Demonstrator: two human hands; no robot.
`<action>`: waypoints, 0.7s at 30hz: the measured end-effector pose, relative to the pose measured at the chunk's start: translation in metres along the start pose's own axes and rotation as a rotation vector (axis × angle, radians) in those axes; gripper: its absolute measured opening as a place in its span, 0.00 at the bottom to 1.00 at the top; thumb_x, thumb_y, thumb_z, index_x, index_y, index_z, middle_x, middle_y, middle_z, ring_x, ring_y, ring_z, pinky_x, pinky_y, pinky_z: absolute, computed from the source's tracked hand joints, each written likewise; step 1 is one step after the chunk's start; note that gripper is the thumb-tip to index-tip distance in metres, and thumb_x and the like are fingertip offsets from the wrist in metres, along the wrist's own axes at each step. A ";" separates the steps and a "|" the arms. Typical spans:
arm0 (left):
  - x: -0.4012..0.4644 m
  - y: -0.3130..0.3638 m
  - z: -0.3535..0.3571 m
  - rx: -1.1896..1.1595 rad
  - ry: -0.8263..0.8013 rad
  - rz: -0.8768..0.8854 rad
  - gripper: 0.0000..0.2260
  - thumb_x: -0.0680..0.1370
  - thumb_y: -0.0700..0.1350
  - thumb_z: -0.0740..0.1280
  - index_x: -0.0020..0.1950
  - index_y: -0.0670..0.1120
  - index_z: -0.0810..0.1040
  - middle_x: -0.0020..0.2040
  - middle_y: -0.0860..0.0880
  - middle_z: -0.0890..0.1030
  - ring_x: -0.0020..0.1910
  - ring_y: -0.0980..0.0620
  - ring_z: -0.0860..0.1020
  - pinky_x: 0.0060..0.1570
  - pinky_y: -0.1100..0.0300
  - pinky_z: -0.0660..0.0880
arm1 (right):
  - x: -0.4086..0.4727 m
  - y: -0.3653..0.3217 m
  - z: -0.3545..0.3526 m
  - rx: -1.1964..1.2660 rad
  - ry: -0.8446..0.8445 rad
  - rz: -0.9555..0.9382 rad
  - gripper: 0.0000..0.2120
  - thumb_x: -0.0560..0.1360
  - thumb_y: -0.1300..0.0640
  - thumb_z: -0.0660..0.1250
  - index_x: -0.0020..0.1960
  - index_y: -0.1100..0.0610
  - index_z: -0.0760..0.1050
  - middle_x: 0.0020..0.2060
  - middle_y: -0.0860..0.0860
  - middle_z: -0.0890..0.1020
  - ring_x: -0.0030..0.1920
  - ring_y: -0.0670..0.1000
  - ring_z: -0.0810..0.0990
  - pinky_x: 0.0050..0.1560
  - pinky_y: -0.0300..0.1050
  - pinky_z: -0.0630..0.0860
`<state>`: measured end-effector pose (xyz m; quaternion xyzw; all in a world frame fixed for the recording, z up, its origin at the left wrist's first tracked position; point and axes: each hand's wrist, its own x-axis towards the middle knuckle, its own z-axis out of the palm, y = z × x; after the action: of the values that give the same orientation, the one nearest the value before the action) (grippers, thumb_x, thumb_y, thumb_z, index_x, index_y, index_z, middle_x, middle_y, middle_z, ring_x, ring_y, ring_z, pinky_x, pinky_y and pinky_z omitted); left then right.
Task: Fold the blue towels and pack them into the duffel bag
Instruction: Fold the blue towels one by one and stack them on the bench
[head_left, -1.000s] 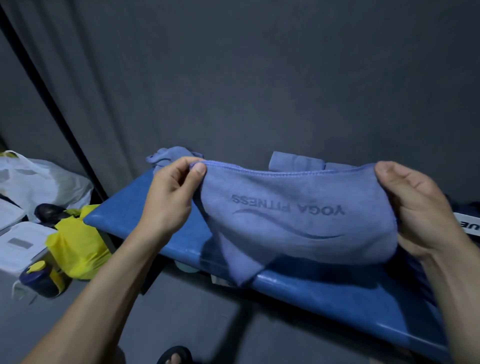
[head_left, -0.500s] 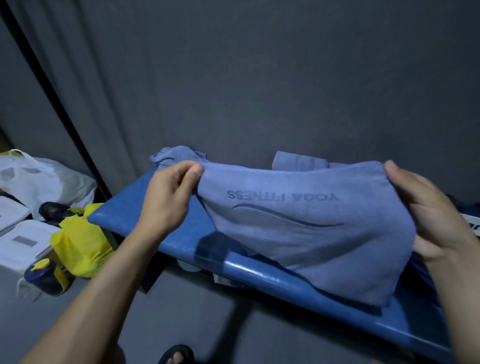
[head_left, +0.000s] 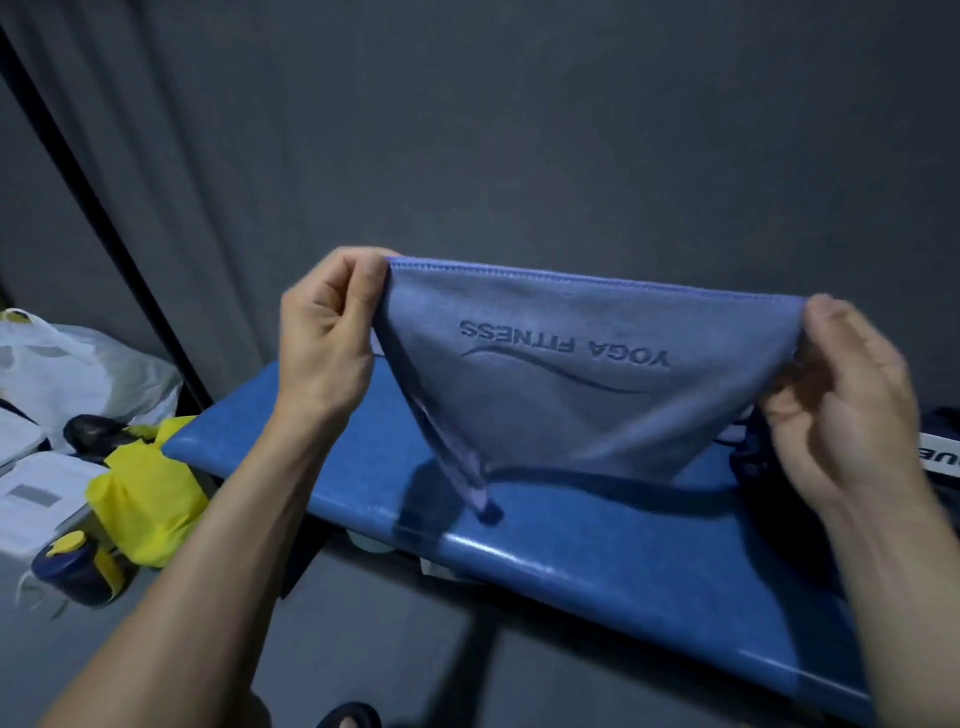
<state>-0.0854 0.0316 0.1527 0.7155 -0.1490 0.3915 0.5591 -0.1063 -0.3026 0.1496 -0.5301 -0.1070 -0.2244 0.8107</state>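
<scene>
While you look down from the head view, your left hand (head_left: 327, 338) pinching one top corner of the blue microfibre towel (head_left: 561, 384), your right hand (head_left: 841, 410) pinching the other, hem taut, towel hanging above the glossy blue bench (head_left: 597, 561), yellow plastic bag (head_left: 145, 499) on floor left.
</scene>
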 end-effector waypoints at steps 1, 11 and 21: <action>-0.002 0.003 -0.004 -0.015 -0.006 0.018 0.10 0.86 0.46 0.61 0.51 0.49 0.80 0.45 0.56 0.81 0.46 0.60 0.76 0.49 0.63 0.72 | -0.002 -0.005 -0.002 -0.033 -0.045 -0.038 0.12 0.82 0.53 0.64 0.39 0.51 0.76 0.32 0.42 0.79 0.32 0.40 0.75 0.34 0.35 0.71; -0.058 -0.024 -0.065 -0.002 -0.974 -0.404 0.06 0.80 0.44 0.69 0.44 0.46 0.83 0.39 0.55 0.81 0.40 0.60 0.76 0.44 0.69 0.72 | -0.036 0.002 -0.079 -0.457 -0.646 0.504 0.25 0.68 0.41 0.78 0.39 0.64 0.77 0.32 0.58 0.74 0.35 0.51 0.71 0.35 0.38 0.70; -0.075 -0.063 -0.049 0.051 -1.224 -0.537 0.10 0.83 0.49 0.68 0.46 0.45 0.81 0.40 0.51 0.77 0.41 0.54 0.72 0.45 0.59 0.70 | -0.053 0.029 -0.097 -0.500 -0.561 0.954 0.10 0.76 0.57 0.71 0.42 0.64 0.78 0.35 0.61 0.78 0.35 0.53 0.80 0.40 0.47 0.81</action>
<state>-0.1121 0.0805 0.0586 0.8339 -0.2465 -0.2343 0.4347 -0.1453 -0.3678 0.0641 -0.7329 -0.0113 0.2937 0.6136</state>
